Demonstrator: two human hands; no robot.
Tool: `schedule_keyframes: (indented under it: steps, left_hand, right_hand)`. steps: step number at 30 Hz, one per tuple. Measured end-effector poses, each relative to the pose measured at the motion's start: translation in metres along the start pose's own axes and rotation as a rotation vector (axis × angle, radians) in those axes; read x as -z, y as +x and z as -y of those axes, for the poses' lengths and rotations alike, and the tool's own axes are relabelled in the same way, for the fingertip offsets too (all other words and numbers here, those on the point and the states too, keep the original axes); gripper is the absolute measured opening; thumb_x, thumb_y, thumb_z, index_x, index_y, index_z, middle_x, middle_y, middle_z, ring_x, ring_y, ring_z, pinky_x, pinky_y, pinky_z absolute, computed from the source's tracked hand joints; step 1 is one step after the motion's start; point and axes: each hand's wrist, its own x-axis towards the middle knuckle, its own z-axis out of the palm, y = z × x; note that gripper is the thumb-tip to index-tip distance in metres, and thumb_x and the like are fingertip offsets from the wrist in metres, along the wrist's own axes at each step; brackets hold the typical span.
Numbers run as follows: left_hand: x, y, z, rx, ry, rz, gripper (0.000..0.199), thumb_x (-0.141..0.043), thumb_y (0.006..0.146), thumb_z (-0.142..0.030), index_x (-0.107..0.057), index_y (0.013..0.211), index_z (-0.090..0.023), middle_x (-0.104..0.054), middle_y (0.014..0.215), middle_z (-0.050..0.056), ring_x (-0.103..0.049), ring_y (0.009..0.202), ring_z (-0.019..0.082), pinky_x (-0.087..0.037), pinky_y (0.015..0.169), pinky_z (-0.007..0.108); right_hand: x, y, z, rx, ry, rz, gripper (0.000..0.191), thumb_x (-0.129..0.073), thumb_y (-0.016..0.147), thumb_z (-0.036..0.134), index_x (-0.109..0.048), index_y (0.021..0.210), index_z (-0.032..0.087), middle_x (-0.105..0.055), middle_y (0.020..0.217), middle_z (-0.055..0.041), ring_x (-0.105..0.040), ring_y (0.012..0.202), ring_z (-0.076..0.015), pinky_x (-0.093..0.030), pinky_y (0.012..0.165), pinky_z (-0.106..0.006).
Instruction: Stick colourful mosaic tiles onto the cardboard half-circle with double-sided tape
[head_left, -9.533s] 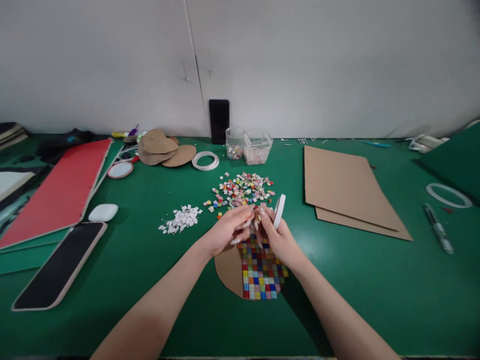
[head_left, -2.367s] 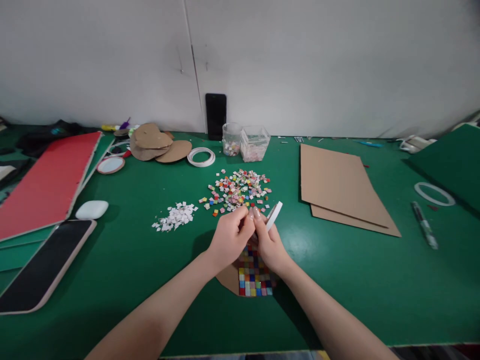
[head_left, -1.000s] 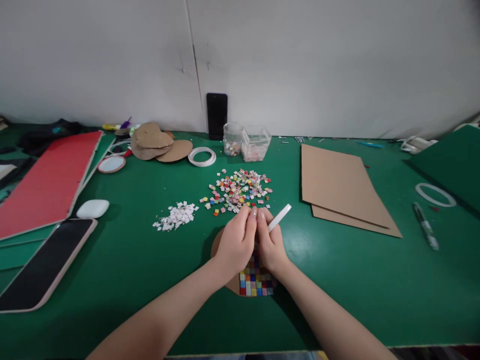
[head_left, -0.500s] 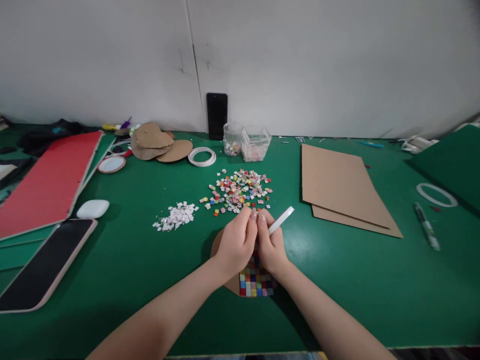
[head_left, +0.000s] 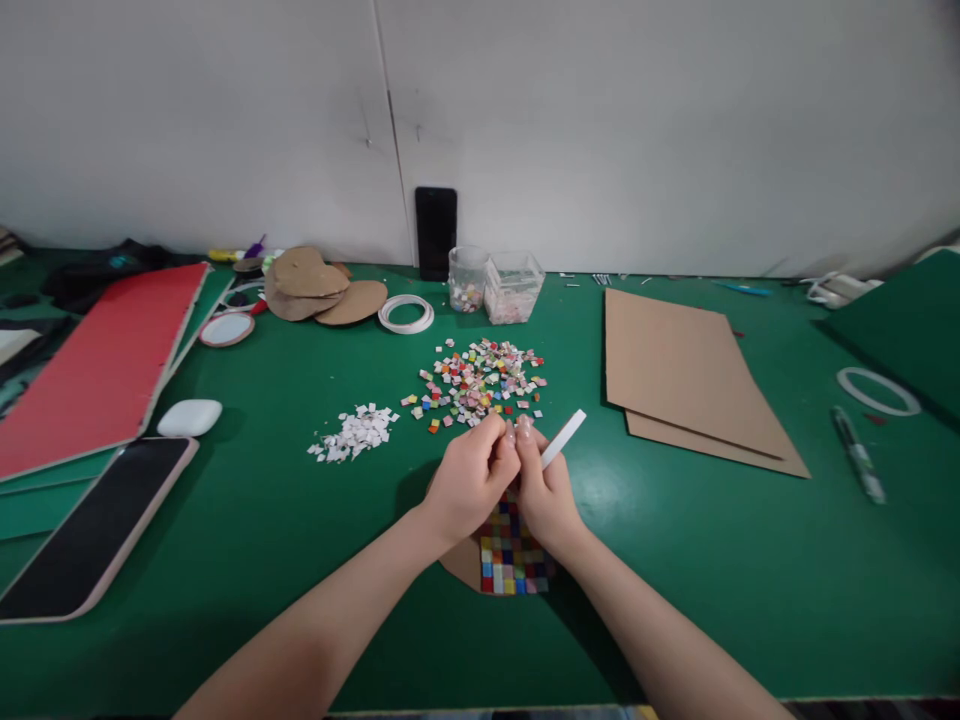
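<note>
My left hand and my right hand meet fingertip to fingertip above a round cardboard piece. A flat white stick is gripped in my right hand and points up to the right. The fingers of my left hand are closed in a pinch; what lies between them is too small to make out. Under my hands, colourful square mosaic tiles sit in rows on the cardboard, partly hidden. Just beyond my fingertips lies a pile of loose mosaic tiles.
White paper bits lie left of the tiles. Behind stand a clear cup, a clear box and an upright phone. Cardboard sheets and a pen are at right; another phone is at left.
My hands stay together over the cardboard with only slight finger movement. The white stick has tilted a little more upright. The whole view has shifted slightly.
</note>
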Motion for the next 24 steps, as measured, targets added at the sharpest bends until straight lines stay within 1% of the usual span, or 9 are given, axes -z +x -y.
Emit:
schedule_keyframes:
  steps: [3, 7, 9, 12, 14, 16, 19, 22, 24]
  left_hand:
    - [0.000, 0.000, 0.001, 0.012, -0.016, 0.002, 0.023, -0.037, 0.086, -0.019, -0.027, 0.065, -0.021, -0.034, 0.056, -0.006, -0.034, 0.049, 0.008, -0.027, 0.047, 0.021]
    - [0.001, 0.000, 0.000, 0.043, -0.064, 0.000, 0.024, -0.036, 0.087, -0.019, -0.026, 0.064, -0.021, -0.033, 0.056, -0.006, -0.033, 0.049, 0.008, -0.027, 0.047, 0.021]
    - [0.001, 0.001, -0.002, 0.073, -0.088, 0.003, 0.026, -0.035, 0.088, -0.021, -0.025, 0.063, -0.021, -0.031, 0.055, -0.006, -0.032, 0.049, 0.008, -0.026, 0.047, 0.022]
    - [0.001, 0.001, -0.004, 0.119, -0.133, 0.000, 0.028, -0.035, 0.089, -0.024, -0.027, 0.062, -0.021, -0.030, 0.055, -0.006, -0.030, 0.049, 0.009, -0.026, 0.046, 0.022]
    - [0.001, 0.002, -0.005, 0.161, -0.205, -0.006, 0.030, -0.035, 0.089, -0.027, -0.028, 0.061, -0.020, -0.030, 0.055, -0.006, -0.031, 0.049, 0.009, -0.027, 0.046, 0.022]
    - [0.002, 0.003, -0.006, 0.238, -0.351, -0.010, 0.030, -0.034, 0.091, -0.031, -0.029, 0.062, -0.021, -0.029, 0.051, -0.007, -0.029, 0.044, 0.008, -0.026, 0.042, 0.022]
    - [0.008, 0.007, -0.008, 0.326, -0.558, -0.072, 0.031, -0.032, 0.092, -0.033, -0.027, 0.063, -0.022, -0.026, 0.045, -0.009, -0.024, 0.035, 0.007, -0.023, 0.036, 0.022]
    - [0.015, 0.011, -0.009, 0.322, -0.579, -0.136, 0.032, -0.034, 0.092, -0.032, -0.026, 0.062, -0.022, -0.027, 0.047, -0.008, -0.025, 0.036, 0.006, -0.023, 0.036, 0.022]
    - [0.015, 0.011, -0.008, 0.314, -0.540, -0.100, 0.031, -0.034, 0.092, -0.033, -0.029, 0.063, -0.022, -0.027, 0.049, -0.008, -0.026, 0.037, 0.006, -0.024, 0.037, 0.022]
  right_hand:
    - [0.000, -0.001, -0.001, -0.041, -0.003, -0.026, 0.031, -0.038, 0.091, 0.039, -0.044, 0.068, 0.020, -0.044, 0.062, 0.0028, -0.044, 0.058, -0.0115, -0.038, 0.054, -0.023]
    - [0.000, -0.002, -0.004, -0.061, -0.004, -0.032, 0.030, -0.038, 0.091, 0.040, -0.047, 0.071, 0.019, -0.044, 0.062, 0.0025, -0.043, 0.055, -0.0111, -0.035, 0.050, -0.023]
    - [0.001, -0.002, -0.005, -0.071, 0.008, -0.035, 0.030, -0.038, 0.091, 0.040, -0.048, 0.072, 0.019, -0.043, 0.061, 0.0028, -0.040, 0.054, -0.0107, -0.033, 0.047, -0.023]
    - [0.001, -0.002, -0.006, -0.068, 0.008, -0.049, 0.032, -0.039, 0.091, 0.042, -0.045, 0.068, 0.020, -0.038, 0.057, 0.0046, -0.035, 0.050, -0.0096, -0.028, 0.044, -0.023]
    - [0.000, -0.002, -0.006, -0.059, 0.020, -0.057, 0.034, -0.040, 0.090, 0.042, -0.042, 0.065, 0.020, -0.035, 0.054, 0.0058, -0.032, 0.047, -0.0088, -0.027, 0.043, -0.023]
    - [0.000, -0.001, -0.002, -0.061, 0.080, -0.055, 0.037, -0.039, 0.091, 0.044, -0.039, 0.061, 0.021, -0.033, 0.050, 0.0069, -0.029, 0.042, -0.0081, -0.024, 0.040, -0.022]
    - [-0.001, 0.003, 0.005, -0.062, 0.197, -0.057, 0.042, -0.038, 0.090, 0.046, -0.034, 0.057, 0.022, -0.028, 0.043, 0.0086, -0.024, 0.036, -0.0074, -0.021, 0.034, -0.022]
    - [0.000, 0.006, 0.011, -0.047, 0.230, -0.068, 0.042, -0.041, 0.089, 0.046, -0.033, 0.056, 0.023, -0.026, 0.040, 0.0096, -0.022, 0.033, -0.0073, -0.020, 0.031, -0.021]
    - [0.001, 0.007, 0.012, -0.054, 0.227, -0.060, 0.041, -0.042, 0.088, 0.047, -0.033, 0.057, 0.023, -0.026, 0.040, 0.0098, -0.022, 0.033, -0.0074, -0.020, 0.031, -0.021]
